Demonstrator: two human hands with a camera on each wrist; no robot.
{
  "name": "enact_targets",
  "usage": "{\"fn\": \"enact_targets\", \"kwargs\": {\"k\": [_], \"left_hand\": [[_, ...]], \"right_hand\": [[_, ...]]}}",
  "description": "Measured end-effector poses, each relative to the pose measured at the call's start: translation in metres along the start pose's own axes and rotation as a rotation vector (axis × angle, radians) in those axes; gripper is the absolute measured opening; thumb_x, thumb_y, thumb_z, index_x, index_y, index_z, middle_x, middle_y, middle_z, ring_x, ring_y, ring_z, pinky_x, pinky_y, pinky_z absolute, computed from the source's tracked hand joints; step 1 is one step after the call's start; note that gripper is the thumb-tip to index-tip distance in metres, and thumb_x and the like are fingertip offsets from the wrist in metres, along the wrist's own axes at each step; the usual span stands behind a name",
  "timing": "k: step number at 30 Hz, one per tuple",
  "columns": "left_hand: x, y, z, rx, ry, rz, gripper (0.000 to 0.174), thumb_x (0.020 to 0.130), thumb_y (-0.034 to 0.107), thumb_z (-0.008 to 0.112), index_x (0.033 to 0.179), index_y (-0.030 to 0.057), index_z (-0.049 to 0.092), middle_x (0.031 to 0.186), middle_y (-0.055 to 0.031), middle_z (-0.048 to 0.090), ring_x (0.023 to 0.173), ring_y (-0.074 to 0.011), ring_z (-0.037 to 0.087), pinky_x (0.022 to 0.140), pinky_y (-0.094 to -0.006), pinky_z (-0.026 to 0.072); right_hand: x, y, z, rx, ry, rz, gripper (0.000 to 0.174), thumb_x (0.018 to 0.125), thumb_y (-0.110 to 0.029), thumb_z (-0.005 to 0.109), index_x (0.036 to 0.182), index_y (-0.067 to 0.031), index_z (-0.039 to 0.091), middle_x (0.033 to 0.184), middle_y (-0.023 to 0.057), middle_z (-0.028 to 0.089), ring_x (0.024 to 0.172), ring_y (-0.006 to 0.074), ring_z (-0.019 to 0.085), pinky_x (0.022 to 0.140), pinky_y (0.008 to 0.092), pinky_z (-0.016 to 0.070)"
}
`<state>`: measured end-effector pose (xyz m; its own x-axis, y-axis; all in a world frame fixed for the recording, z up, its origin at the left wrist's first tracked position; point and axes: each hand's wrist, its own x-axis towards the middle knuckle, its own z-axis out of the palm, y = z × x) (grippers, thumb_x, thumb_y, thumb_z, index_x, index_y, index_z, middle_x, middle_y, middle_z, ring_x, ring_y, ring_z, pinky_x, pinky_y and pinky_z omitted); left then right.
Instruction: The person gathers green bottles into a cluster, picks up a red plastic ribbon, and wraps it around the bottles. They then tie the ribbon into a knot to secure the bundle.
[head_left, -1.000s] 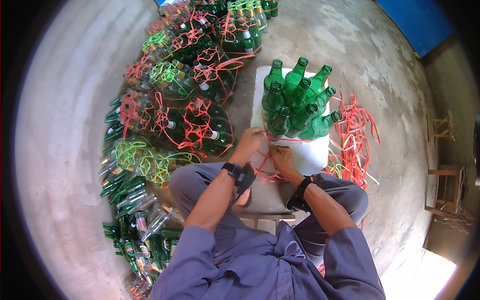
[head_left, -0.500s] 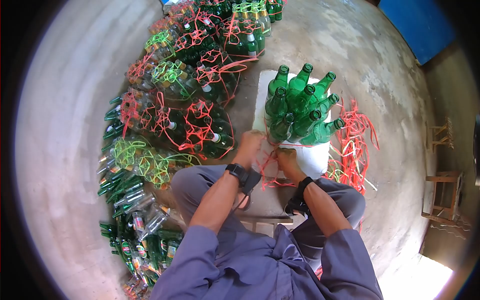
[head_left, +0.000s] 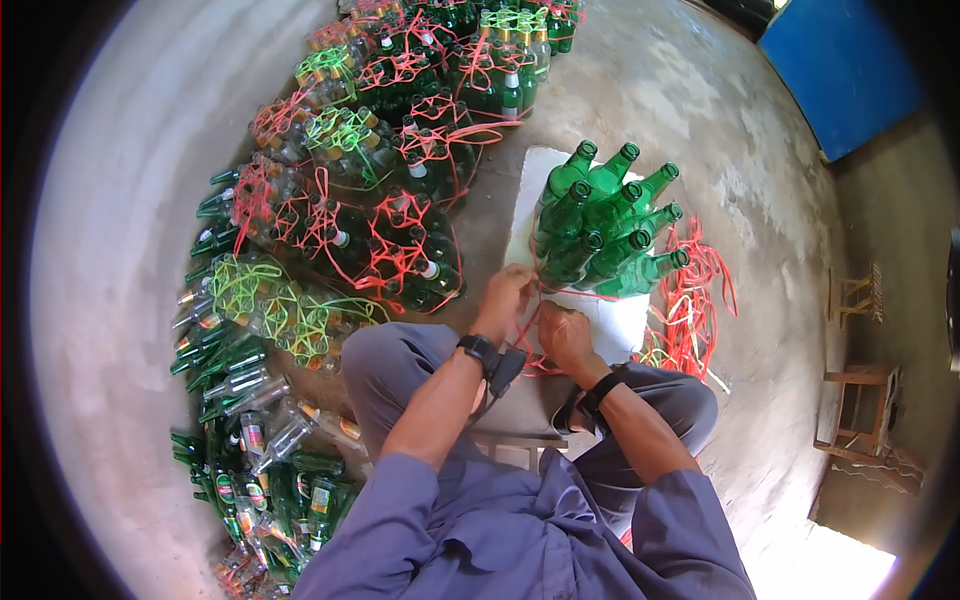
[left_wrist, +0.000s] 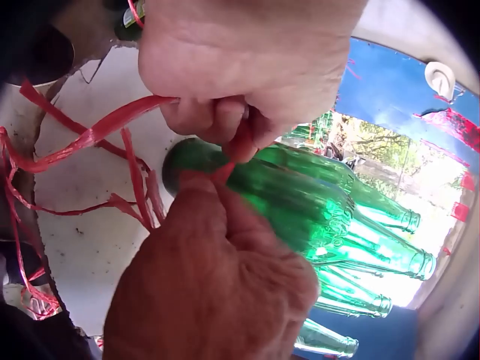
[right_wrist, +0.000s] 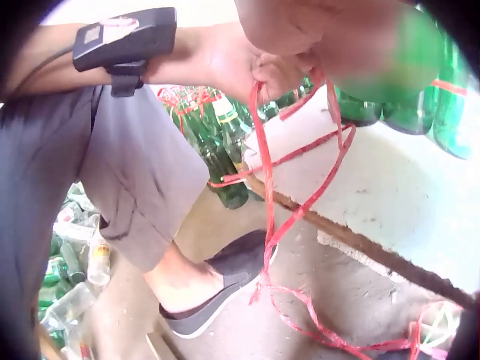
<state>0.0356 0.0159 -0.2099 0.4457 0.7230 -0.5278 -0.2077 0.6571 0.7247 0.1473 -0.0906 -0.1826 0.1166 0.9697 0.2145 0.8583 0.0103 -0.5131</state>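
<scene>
Several green glass bottles (head_left: 650,272) stand upright in a tight cluster on a white slab (head_left: 521,225). A red plastic strip (right_wrist: 268,165) runs round the cluster low down, and loose lengths hang over the slab's near edge. At the near left side of the cluster, my left hand (head_left: 505,302) grips the strip with curled fingers. Close by, my right hand (head_left: 566,336) pinches it between thumb and finger. In the left wrist view, a short stretch of strip (left_wrist: 223,172) spans both hands against a bottle; the fingers partly hide it.
Bundled bottles (head_left: 415,245) netted in red and green strips line the left side. Loose bottles (head_left: 285,440) lie at the lower left. A heap of red strips (head_left: 690,310) is right of the slab; a wooden stool (head_left: 862,405) stands farther right. My knees flank the slab's near end.
The head view has shifted, so the bottles and slab appear slightly lower. Both hands have made small moves and stay at the red strip beside the cluster.
</scene>
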Motion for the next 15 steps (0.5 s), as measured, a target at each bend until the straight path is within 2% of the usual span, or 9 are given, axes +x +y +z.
{"fn": "enact_targets", "kwargs": {"k": [2, 4, 5, 9, 11, 13, 15], "left_hand": [[-0.005, 0.001, 0.002, -0.026, -0.033, -0.006, 0.009, 0.087, 0.008, 0.055, 0.091, 0.0063, 0.062, 0.061, 0.0012, 0.052, 0.040, -0.0054, 0.033, 0.038, -0.0226, 0.0218], [-0.005, -0.003, -0.001, -0.012, -0.046, 0.010, 0.010, 0.086, 0.006, 0.055, 0.091, 0.0065, 0.063, 0.061, 0.0013, 0.053, 0.040, -0.0049, 0.032, 0.038, -0.0226, 0.0211], [-0.005, -0.004, -0.001, 0.004, -0.059, 0.025, 0.011, 0.085, 0.005, 0.055, 0.092, 0.0067, 0.063, 0.061, 0.0014, 0.053, 0.039, -0.0045, 0.032, 0.037, -0.0226, 0.0204], [-0.004, -0.011, -0.011, 0.036, -0.090, 0.019, 0.016, 0.084, 0.006, 0.053, 0.095, 0.0045, 0.064, 0.060, 0.0020, 0.051, 0.042, -0.0046, 0.035, 0.038, -0.0238, 0.0217], [-0.005, -0.012, -0.014, 0.063, -0.111, 0.010, 0.016, 0.084, 0.005, 0.054, 0.096, 0.0059, 0.064, 0.065, 0.0024, 0.056, 0.045, -0.0027, 0.039, 0.040, -0.0205, 0.0236], [-0.009, -0.016, -0.010, 0.058, -0.092, 0.082, 0.022, 0.085, 0.007, 0.051, 0.099, 0.0042, 0.067, 0.060, 0.0044, 0.051, 0.045, -0.0042, 0.039, 0.040, -0.0230, 0.0253], [0.001, -0.027, -0.017, 0.164, -0.046, 0.098, 0.025, 0.086, 0.007, 0.053, 0.106, 0.0042, 0.068, 0.064, 0.0035, 0.056, 0.049, -0.0044, 0.043, 0.043, -0.0220, 0.0290]], "right_hand": [[0.002, -0.003, -0.004, -0.029, -0.058, -0.004, 0.009, 0.084, -0.009, 0.053, 0.081, -0.0039, 0.060, 0.060, 0.0198, 0.060, 0.059, 0.0381, 0.064, 0.052, 0.0475, 0.0493], [0.005, -0.002, -0.007, -0.096, -0.188, -0.091, 0.006, 0.076, -0.007, 0.058, 0.078, -0.0034, 0.062, 0.067, 0.0169, 0.064, 0.060, 0.0356, 0.065, 0.057, 0.0452, 0.0522], [0.006, -0.002, -0.006, -0.099, -0.189, -0.092, 0.006, 0.076, -0.007, 0.058, 0.078, -0.0034, 0.062, 0.067, 0.0169, 0.064, 0.060, 0.0356, 0.065, 0.057, 0.0452, 0.0522], [0.018, -0.007, -0.007, -0.139, -0.253, -0.120, 0.008, 0.077, -0.008, 0.058, 0.079, -0.0018, 0.063, 0.068, 0.0177, 0.064, 0.063, 0.0350, 0.066, 0.058, 0.0458, 0.0518], [0.025, -0.010, -0.009, -0.126, -0.264, -0.116, 0.009, 0.077, -0.008, 0.057, 0.079, -0.0013, 0.064, 0.068, 0.0180, 0.064, 0.064, 0.0347, 0.066, 0.057, 0.0453, 0.0517], [0.034, -0.014, -0.010, 0.073, -0.236, 0.009, 0.011, 0.078, -0.010, 0.057, 0.079, -0.0009, 0.064, 0.071, 0.0187, 0.065, 0.063, 0.0353, 0.065, 0.058, 0.0449, 0.0521], [0.040, -0.003, 0.007, 0.092, -0.169, -0.043, 0.018, 0.085, -0.011, 0.051, 0.077, 0.0023, 0.060, 0.069, 0.0246, 0.062, 0.060, 0.0394, 0.063, 0.055, 0.0472, 0.0499]]}}
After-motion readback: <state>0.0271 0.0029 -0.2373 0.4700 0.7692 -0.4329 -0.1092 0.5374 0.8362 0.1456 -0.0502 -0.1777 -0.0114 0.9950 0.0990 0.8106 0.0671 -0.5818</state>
